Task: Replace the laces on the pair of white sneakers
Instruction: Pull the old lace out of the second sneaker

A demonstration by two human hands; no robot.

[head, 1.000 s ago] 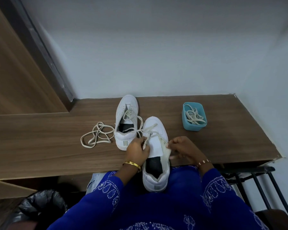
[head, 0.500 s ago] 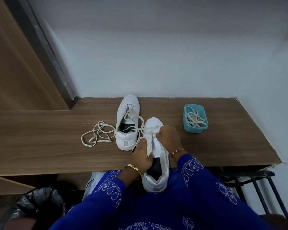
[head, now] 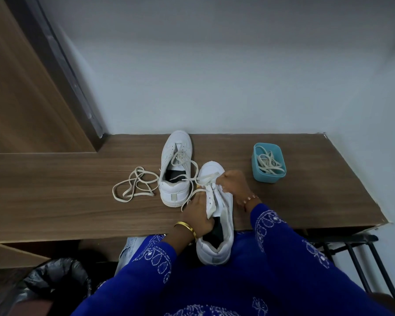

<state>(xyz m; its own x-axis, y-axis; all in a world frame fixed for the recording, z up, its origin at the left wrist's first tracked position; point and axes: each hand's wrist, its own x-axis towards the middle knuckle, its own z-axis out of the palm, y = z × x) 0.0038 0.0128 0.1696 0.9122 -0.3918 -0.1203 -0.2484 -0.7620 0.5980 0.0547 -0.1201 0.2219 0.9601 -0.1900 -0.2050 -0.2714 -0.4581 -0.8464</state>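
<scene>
Our right hand (head: pixel 232 182) fingers (head: pixel 221 181) pinch the lace (head: pixel 206 179) at the near sneaker (head: pixel 217 215), probably working it through the eyelets, while our left hand (head: pixel 197 215) grips its tongue to keep it steady, heel hanging off the desk (head: pixel 78 201). Other sneaker (head: pixel 176 169), a loose lace (head: pixel 135 187) and a blue tub (head: pixel 269 162) of laces sit nearby.

Blue sleeves (head: pixel 153 265) with white embroidery — gold bangle (head: pixel 186 226), beaded bracelet (head: pixel 251 199).
</scene>
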